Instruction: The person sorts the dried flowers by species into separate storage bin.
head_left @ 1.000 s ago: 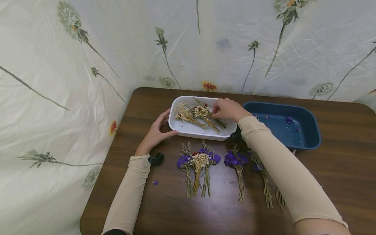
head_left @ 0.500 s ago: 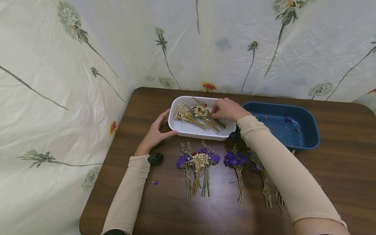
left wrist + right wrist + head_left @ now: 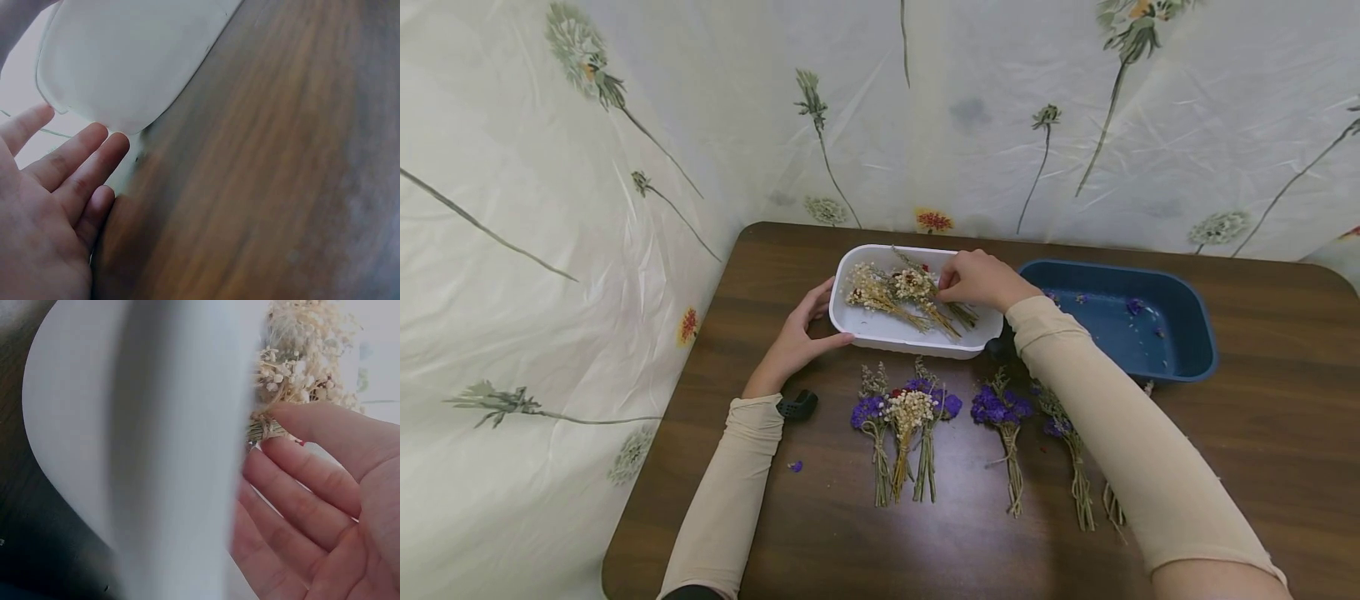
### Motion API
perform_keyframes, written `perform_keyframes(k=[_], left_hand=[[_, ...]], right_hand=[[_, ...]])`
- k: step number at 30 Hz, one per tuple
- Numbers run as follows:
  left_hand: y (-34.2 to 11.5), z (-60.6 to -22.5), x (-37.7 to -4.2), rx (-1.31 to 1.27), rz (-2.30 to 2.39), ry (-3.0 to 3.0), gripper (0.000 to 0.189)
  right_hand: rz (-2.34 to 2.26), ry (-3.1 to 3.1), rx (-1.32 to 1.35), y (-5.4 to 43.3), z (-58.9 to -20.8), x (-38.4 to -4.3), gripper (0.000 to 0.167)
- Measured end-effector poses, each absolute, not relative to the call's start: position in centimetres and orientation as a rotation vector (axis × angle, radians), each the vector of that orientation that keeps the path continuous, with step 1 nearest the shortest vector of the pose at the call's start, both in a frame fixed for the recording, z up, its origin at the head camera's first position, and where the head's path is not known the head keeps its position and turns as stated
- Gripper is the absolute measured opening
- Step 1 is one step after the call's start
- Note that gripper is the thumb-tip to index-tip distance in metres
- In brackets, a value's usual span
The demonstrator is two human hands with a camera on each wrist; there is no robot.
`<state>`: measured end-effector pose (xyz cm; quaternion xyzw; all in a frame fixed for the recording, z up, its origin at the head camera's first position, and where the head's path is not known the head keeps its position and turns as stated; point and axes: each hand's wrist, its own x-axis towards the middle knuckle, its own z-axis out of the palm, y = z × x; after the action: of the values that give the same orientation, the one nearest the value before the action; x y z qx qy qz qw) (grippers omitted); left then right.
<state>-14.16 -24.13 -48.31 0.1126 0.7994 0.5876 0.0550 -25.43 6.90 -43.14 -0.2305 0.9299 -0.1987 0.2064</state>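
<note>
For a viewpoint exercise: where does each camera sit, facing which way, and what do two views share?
Head: on the head, facing forward and down at a table; left hand, right hand, beige sleeves show.
Left wrist: on that wrist, facing the white tray; left hand's palm side shows.
Right wrist: on that wrist, facing a dried-flower bunch; right hand shows, pinching it.
Head and left wrist share the white tray.

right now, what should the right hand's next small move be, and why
Probably ease the right hand open and release the cream flower bunch: it sits pinched between thumb and forefinger, already inside the white tray beside other bunches, while the left hand rests against the tray's end.
</note>
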Motion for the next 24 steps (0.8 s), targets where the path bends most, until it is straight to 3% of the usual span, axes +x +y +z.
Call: perform_keyframes(k=[11,24], left_hand=[[-24.2,-48.2,-14.2,0.357,1.774,2.439,0.092],[-24.1,-48.1,-14.1,0.372,1.79,2.434,0.092]], right_hand=[[-0.598,2.65,-0.602,7.0,-42.2,-24.8,0.024],[-0.664,2.689,-0.552,6.8,-41.6,-24.1,0.022]])
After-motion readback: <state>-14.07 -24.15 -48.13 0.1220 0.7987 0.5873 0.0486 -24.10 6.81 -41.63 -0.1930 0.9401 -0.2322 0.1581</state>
